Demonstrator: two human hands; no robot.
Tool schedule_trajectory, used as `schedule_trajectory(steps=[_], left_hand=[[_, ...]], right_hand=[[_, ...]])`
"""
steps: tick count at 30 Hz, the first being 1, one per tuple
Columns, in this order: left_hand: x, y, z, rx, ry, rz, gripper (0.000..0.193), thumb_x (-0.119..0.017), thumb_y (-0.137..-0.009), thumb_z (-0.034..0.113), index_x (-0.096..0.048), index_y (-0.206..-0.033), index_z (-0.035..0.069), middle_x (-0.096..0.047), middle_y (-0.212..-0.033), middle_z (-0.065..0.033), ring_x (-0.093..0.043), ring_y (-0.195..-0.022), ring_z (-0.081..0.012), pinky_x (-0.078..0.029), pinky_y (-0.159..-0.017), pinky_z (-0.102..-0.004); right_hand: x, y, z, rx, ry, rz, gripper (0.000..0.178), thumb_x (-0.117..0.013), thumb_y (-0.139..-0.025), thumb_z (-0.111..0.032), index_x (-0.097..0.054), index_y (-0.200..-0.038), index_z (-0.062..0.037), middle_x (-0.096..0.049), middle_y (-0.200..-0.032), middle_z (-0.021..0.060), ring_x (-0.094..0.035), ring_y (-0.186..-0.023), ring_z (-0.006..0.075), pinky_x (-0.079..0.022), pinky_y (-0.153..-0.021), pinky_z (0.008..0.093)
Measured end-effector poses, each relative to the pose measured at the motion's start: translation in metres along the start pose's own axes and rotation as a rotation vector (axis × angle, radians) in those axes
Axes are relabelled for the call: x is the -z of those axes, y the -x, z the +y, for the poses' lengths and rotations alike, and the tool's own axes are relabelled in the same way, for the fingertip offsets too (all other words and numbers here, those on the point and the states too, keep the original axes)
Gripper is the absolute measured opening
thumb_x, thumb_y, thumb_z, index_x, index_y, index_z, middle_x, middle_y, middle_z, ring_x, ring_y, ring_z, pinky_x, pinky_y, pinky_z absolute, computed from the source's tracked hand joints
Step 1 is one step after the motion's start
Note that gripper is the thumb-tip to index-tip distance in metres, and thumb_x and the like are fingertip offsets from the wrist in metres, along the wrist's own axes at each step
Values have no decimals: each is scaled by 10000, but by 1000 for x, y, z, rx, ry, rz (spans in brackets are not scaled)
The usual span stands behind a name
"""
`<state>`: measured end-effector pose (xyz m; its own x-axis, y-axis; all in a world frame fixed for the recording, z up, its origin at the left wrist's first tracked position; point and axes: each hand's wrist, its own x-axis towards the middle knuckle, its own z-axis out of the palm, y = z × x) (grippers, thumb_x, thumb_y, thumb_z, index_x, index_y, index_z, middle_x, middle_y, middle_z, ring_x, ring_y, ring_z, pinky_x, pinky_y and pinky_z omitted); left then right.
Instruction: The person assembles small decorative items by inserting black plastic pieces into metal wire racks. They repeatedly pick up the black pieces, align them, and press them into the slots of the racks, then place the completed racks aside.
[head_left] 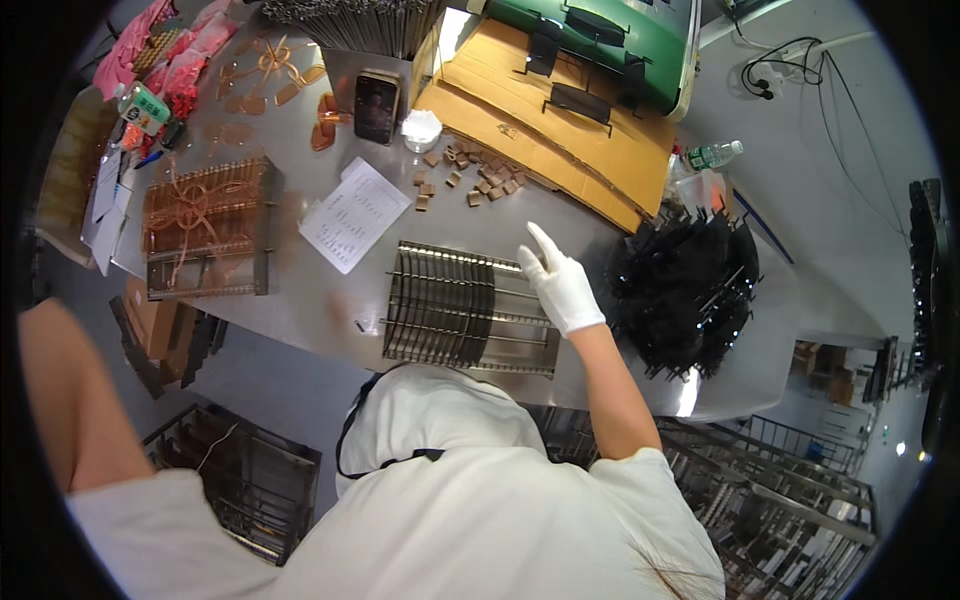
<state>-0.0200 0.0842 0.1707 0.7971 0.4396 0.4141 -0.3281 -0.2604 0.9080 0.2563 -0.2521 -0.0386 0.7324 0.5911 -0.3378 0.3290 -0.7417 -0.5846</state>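
My right hand [562,286] wears a white glove and reaches over the right end of a metal rack [525,325]. Its visible fingers are stretched out and apart, and nothing shows between them. Dark thin plates [445,300] stand in a close row in the rack's left and middle part; bare rods show at its right end. Just right of the glove lies a heap of glossy black pieces [690,290]. Of my left side only the bent bare arm [85,400] shows at the left edge; the hand is out of the picture.
Left on the metal table stand a rack with orange-brown pieces [205,225] and a written sheet [355,215]. Behind are small brown blocks [485,180], a phone [377,105], a white cup [421,130] and cardboard [560,120]. Metal racks [770,480] stand below right.
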Motion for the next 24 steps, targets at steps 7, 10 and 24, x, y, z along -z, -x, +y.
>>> schedule_trajectory(steps=[7, 10, 24], left_hand=[[0, 36, 23, 29, -62, 203, 413, -507, -1046, 281, -617, -1281, -40, -658, -1132, -103, -607, -989, -185, -483, -898, -320], [-2, 49, 26, 27, -68, 281, 403, -511, -1042, 264, -618, -1280, -44, -659, -1153, -106, -610, -1009, -188, -487, -915, -323], [-23, 63, 54, -509, 443, 961, 360, -532, -1023, 183, -623, -1273, -61, -664, -1251, -120, -625, -1099, -200, -505, -995, -338]], right_hand=[[23, -176, 49, 426, 391, 354, 544, -699, -943, -351, -567, -1425, -135, -667, -1182, 227, -619, -1125, 411, -501, -988, 505], [60, -268, 69, 423, 656, 464, 643, -747, -882, -338, -508, -1460, -189, -572, -1330, 210, -561, -1207, 416, -502, -1001, 520], [93, -181, 39, 427, 411, 117, 647, -832, -681, -221, -642, -1265, -19, -628, -1191, 216, -634, -1132, 380, -520, -1003, 420]])
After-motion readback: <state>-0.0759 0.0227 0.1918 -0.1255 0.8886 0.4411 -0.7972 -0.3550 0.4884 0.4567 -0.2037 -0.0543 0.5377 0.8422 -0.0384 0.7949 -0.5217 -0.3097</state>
